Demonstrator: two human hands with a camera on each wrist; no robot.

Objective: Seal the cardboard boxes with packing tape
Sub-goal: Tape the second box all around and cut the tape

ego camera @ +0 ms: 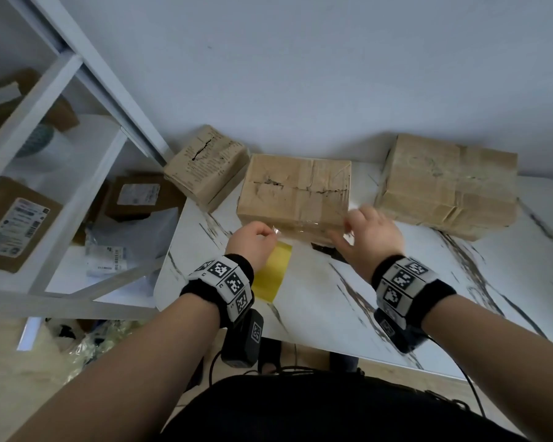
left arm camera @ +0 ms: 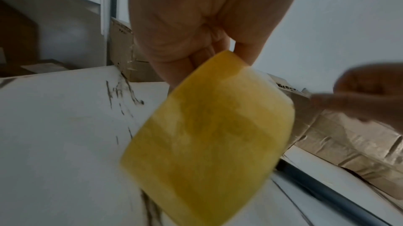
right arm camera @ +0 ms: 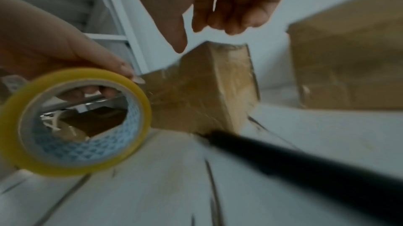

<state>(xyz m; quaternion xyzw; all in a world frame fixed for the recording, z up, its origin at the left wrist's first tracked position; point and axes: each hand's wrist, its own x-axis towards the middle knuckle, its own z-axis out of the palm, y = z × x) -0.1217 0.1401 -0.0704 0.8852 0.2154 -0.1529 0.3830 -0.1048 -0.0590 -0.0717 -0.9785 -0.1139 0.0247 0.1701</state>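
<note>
Three worn cardboard boxes stand at the back of the marble table (ego camera: 326,314). My left hand (ego camera: 262,234) grips a yellow roll of packing tape (ego camera: 273,272) just in front of the middle box (ego camera: 294,189); the roll (left arm camera: 207,136) hangs below its fingers. A clear strip of tape (ego camera: 310,225) runs from the roll along the box's near top edge to my right hand (ego camera: 348,228). That hand (right arm camera: 207,36) hovers at the box's near right corner (right arm camera: 207,88), thumb pointing down and apart from the loosely curled fingers. It pinches nothing that I can see.
A black-handled tool (ego camera: 324,248) lies on the table under the right hand, against the middle box. A smaller box (ego camera: 205,164) sits at the back left and a bigger one (ego camera: 447,183) at the right. A white shelf (ego camera: 61,90) with parcels stands left of the table.
</note>
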